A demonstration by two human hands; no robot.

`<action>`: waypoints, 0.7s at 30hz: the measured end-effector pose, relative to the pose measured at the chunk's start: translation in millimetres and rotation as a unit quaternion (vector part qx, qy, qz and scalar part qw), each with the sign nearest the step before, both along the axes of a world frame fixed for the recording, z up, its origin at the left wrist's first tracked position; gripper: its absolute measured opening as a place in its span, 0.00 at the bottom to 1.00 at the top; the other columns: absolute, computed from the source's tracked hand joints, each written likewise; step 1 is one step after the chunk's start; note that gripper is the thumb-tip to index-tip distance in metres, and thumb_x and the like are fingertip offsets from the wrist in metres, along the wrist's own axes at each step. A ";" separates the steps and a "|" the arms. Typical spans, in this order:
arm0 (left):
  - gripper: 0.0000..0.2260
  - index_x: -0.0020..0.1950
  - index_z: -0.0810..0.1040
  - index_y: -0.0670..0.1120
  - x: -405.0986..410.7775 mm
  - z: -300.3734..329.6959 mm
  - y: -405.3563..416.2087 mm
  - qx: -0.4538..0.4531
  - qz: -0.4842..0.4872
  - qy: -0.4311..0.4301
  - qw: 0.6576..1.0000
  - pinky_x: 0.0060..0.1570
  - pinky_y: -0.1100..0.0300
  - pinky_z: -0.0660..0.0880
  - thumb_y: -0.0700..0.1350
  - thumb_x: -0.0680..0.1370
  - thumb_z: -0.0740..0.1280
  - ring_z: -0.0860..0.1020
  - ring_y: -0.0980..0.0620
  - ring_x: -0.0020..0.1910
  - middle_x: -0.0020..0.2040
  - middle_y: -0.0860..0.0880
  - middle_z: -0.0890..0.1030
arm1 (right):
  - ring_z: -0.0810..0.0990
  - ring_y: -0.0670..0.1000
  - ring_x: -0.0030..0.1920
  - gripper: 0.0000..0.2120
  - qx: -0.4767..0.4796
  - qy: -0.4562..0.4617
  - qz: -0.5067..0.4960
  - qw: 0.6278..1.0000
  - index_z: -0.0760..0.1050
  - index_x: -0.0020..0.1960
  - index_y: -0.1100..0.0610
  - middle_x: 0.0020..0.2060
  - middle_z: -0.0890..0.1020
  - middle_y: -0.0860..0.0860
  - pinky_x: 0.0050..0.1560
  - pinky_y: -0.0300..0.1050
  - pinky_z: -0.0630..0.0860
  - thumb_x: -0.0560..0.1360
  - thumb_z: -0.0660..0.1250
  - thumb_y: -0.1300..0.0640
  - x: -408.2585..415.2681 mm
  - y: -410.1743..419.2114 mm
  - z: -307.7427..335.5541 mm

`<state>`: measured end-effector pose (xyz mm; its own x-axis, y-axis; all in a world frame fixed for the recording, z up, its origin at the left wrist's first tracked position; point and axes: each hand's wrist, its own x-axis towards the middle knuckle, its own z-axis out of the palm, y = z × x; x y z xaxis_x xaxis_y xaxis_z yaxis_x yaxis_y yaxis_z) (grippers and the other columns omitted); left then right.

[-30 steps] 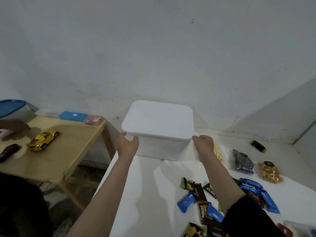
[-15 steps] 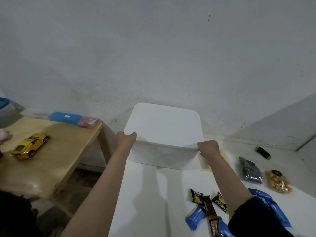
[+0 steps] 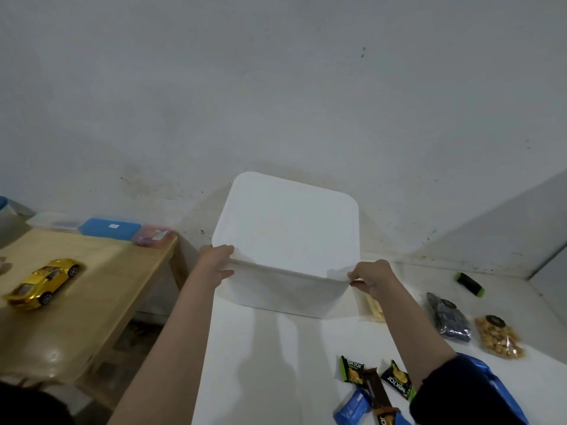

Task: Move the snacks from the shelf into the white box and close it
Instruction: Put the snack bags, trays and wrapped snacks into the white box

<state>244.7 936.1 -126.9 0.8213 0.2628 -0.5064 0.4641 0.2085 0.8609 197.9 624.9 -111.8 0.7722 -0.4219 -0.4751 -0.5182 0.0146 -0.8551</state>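
The white box [image 3: 285, 289] stands on the white shelf [image 3: 264, 363] against the wall. Its white lid [image 3: 288, 225] is tilted up at the front, leaving a thin gap above the rim. My left hand [image 3: 216, 260] grips the lid's front left corner. My right hand [image 3: 372, 276] pinches the front right corner. Snacks lie on the shelf at the right: green and brown bars [image 3: 372, 384], blue packets [image 3: 352, 407], a bag of nuts [image 3: 498, 337], a dark bag [image 3: 449, 317] and a pale packet [image 3: 372, 308] just behind my right wrist.
A wooden table [image 3: 92, 302] stands to the left with a gold toy car [image 3: 41, 282], a blue case [image 3: 109, 230] and a pink case [image 3: 152, 236]. A small black and green object [image 3: 469, 283] lies at the shelf's back right. Floor shows between table and shelf.
The lid's front edge has risen off the box rim under both hands. The view has tilted up and shifted right, showing less of the snacks.
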 end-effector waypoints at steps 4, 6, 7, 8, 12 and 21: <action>0.20 0.70 0.65 0.40 2.3 -6.0 -4.2 0.020 0.013 -0.006 1.000 0.61 0.46 0.72 0.38 0.79 0.62 0.67 0.41 0.68 0.70 0.43 0.68 | 0.77 0.57 0.44 0.11 0.017 0.002 -0.007 1.000 0.66 0.39 0.66 0.38 0.76 0.60 0.48 0.52 0.79 0.68 0.63 0.79 0.7 2.4 1.9; 0.20 0.71 0.64 0.39 -0.6 -6.5 -5.5 0.029 0.024 -0.010 0.999 0.63 0.45 0.71 0.37 0.79 0.60 0.67 0.40 0.68 0.70 0.41 0.67 | 0.77 0.59 0.48 0.12 0.020 -0.004 -0.015 1.000 0.64 0.39 0.65 0.41 0.76 0.61 0.48 0.52 0.79 0.67 0.63 0.79 0.3 3.7 2.3; 0.20 0.71 0.64 0.38 -1.3 -7.6 -5.3 0.032 0.032 -0.010 0.999 0.63 0.46 0.71 0.37 0.79 0.60 0.68 0.40 0.68 0.70 0.41 0.68 | 0.76 0.59 0.48 0.13 0.021 -0.007 -0.017 1.000 0.64 0.38 0.65 0.43 0.76 0.62 0.49 0.53 0.79 0.67 0.63 0.79 0.0 4.3 2.4; 0.20 0.71 0.64 0.38 -1.8 -7.9 -4.4 0.036 0.038 -0.009 0.999 0.62 0.46 0.71 0.36 0.79 0.60 0.68 0.40 0.67 0.70 0.41 0.68 | 0.76 0.60 0.49 0.13 0.022 -0.007 -0.020 1.000 0.63 0.38 0.64 0.46 0.75 0.63 0.49 0.53 0.79 0.67 0.63 0.79 -0.6 4.7 2.9; 0.20 0.70 0.64 0.38 0.2 -11.5 -0.5 0.046 0.031 -0.001 0.998 0.61 0.44 0.72 0.36 0.78 0.61 0.69 0.38 0.66 0.69 0.40 0.69 | 0.76 0.61 0.50 0.10 0.028 -0.003 -0.031 0.999 0.66 0.37 0.67 0.48 0.75 0.64 0.53 0.54 0.78 0.68 0.62 0.79 -3.5 4.1 -0.2; 0.22 0.71 0.63 0.40 5.4 -19.9 6.6 0.054 0.008 0.002 0.998 0.57 0.48 0.74 0.37 0.77 0.59 0.70 0.40 0.66 0.69 0.42 0.68 | 0.78 0.58 0.37 0.08 0.081 0.010 -0.012 0.997 0.72 0.39 0.68 0.40 0.78 0.61 0.45 0.51 0.78 0.68 0.63 0.79 -5.9 -2.6 5.4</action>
<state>250.0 942.7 -146.8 0.8146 0.3292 -0.4775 0.4650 0.1214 0.8769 192.0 622.3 -106.4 0.7525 -0.3576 -0.5531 -0.5325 0.1638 -0.8304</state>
